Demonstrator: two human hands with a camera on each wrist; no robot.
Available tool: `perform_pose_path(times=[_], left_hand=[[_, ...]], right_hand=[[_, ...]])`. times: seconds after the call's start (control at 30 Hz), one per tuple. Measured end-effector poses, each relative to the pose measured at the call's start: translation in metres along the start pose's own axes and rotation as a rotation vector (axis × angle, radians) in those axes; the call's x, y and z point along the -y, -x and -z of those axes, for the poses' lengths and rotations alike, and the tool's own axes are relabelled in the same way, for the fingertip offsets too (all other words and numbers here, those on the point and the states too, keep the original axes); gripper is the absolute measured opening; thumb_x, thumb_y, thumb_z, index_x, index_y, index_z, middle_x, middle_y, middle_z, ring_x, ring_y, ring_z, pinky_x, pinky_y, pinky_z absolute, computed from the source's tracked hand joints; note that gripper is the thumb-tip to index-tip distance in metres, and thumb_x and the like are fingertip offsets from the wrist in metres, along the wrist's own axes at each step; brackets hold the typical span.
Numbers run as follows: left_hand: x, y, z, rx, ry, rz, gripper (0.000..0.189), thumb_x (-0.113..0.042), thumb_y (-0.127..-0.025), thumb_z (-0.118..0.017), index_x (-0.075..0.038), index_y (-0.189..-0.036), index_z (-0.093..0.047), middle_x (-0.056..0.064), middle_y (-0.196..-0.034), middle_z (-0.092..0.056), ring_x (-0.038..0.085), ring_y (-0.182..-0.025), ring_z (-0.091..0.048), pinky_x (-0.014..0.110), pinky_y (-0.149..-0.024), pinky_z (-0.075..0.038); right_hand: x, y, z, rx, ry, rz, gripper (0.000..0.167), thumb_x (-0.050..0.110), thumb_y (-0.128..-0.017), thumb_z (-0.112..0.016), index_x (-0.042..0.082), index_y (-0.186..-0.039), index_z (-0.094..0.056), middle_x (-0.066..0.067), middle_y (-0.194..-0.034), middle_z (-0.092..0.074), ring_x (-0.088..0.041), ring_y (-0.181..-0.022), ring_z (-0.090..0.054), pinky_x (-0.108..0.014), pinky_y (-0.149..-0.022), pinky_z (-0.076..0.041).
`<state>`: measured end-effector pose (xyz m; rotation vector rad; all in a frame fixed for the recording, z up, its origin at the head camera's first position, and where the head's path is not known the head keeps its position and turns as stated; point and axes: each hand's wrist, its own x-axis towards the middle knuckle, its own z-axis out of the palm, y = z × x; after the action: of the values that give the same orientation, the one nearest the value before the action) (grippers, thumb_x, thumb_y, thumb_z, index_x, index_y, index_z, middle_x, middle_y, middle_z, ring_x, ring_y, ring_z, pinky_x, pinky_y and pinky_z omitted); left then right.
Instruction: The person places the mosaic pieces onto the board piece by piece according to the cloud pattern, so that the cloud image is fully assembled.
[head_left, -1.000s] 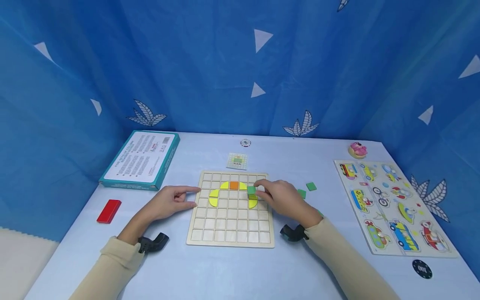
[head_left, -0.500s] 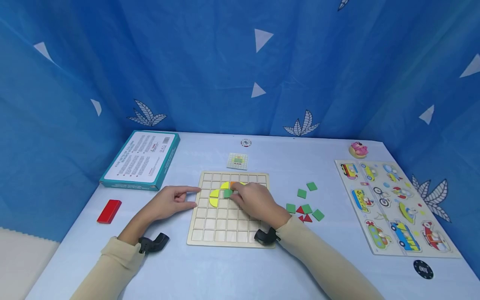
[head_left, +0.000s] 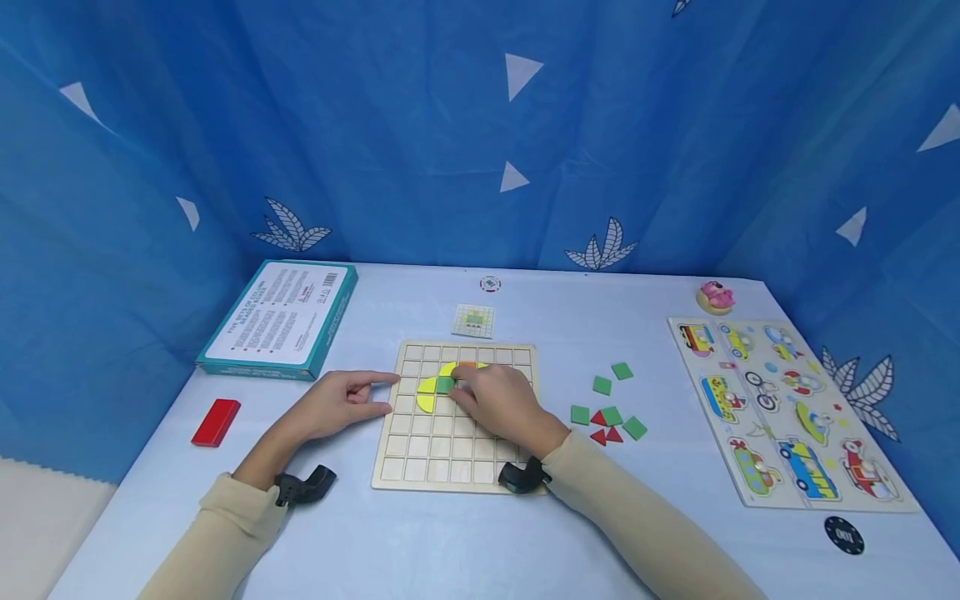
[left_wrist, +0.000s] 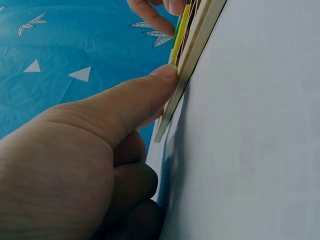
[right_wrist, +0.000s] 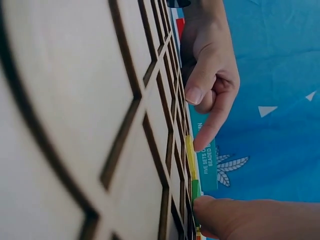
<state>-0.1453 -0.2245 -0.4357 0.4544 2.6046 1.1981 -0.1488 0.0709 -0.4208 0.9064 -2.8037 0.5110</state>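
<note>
A wooden grid board (head_left: 427, 473) lies in the middle of the table in the head view. My left hand (head_left: 337, 405) stays at its left edge, thumb and index finger extended and touching the rim, the other fingers folded. My right hand (head_left: 504, 403) reaches over the board and pinches a green square tile (head_left: 444, 385) at a cell beside the yellow pieces (head_left: 426, 403). In the right wrist view that green tile (right_wrist: 195, 188) is under my right fingertips. An orange square tile (head_left: 468, 364) is partly covered by my right hand, which also hides the yellow pieces on the right.
Loose green squares (head_left: 602, 385) and red triangles (head_left: 613, 435) lie right of the board. A small pattern card (head_left: 473, 320) is behind it. A teal box (head_left: 279, 320) and red block (head_left: 216, 422) stand left; a vehicle puzzle (head_left: 787, 492) lies far right.
My right hand has moved left across the board with the green tile, from the right yellow pieces to beside the left ones. The left hand has stayed put.
</note>
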Motion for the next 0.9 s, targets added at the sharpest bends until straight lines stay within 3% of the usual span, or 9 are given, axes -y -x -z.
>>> perform_pose_path(times=[0.33, 0.43, 0.6, 0.73, 0.9], left_hand=[[0.000, 0.000, 0.000, -0.004, 0.011, -0.002, 0.047, -0.034, -0.090, -0.080, -0.021, -0.134, -0.069, -0.005, -0.061, -0.039, 0.013, -0.057, -0.038, 0.028, -0.062, -0.039], [0.000, 0.001, -0.001, -0.006, 0.011, 0.004, 0.047, -0.033, -0.090, -0.080, -0.021, -0.134, -0.069, -0.005, -0.061, -0.040, 0.013, -0.057, -0.038, 0.028, -0.060, -0.038], [0.000, 0.002, 0.000, -0.014, 0.020, 0.003, 0.047, -0.032, -0.090, -0.081, -0.019, -0.133, -0.069, -0.004, -0.061, -0.039, 0.014, -0.057, -0.038, 0.028, -0.060, -0.037], [0.000, 0.001, -0.002, -0.004, 0.017, 0.008, 0.048, -0.034, -0.090, -0.080, -0.019, -0.134, -0.069, -0.004, -0.061, -0.039, 0.015, -0.057, -0.038, 0.028, -0.064, -0.039], [-0.001, 0.001, -0.001, -0.007, 0.011, 0.035, 0.049, -0.034, -0.089, -0.081, -0.021, -0.135, -0.069, -0.003, -0.060, -0.040, 0.015, -0.057, -0.039, 0.028, -0.064, -0.040]], right_hand=[[-0.001, 0.001, 0.000, 0.008, -0.007, 0.005, 0.026, 0.031, -0.099, -0.069, 0.015, -0.119, -0.075, 0.002, -0.085, -0.075, -0.007, -0.065, -0.062, -0.029, -0.059, -0.049], [-0.003, 0.003, 0.002, 0.005, -0.021, 0.005, 0.028, 0.031, -0.099, -0.069, 0.016, -0.122, -0.074, 0.005, -0.076, -0.072, -0.005, -0.061, -0.057, -0.027, -0.057, -0.046], [-0.012, 0.009, 0.023, -0.017, -0.067, -0.078, 0.030, 0.031, -0.099, -0.070, 0.019, -0.126, -0.073, 0.009, -0.054, -0.046, -0.007, -0.049, -0.042, -0.026, -0.049, -0.033], [-0.031, 0.027, 0.045, -0.045, -0.105, -0.173, 0.028, 0.027, -0.096, -0.073, 0.019, -0.124, -0.074, 0.008, -0.055, -0.043, -0.010, -0.049, -0.041, -0.027, -0.049, -0.032], [-0.063, 0.063, 0.059, -0.041, -0.102, -0.247, 0.026, 0.024, -0.095, -0.076, 0.018, -0.120, -0.075, 0.008, -0.056, -0.045, -0.010, -0.048, -0.043, -0.026, -0.046, -0.036]])
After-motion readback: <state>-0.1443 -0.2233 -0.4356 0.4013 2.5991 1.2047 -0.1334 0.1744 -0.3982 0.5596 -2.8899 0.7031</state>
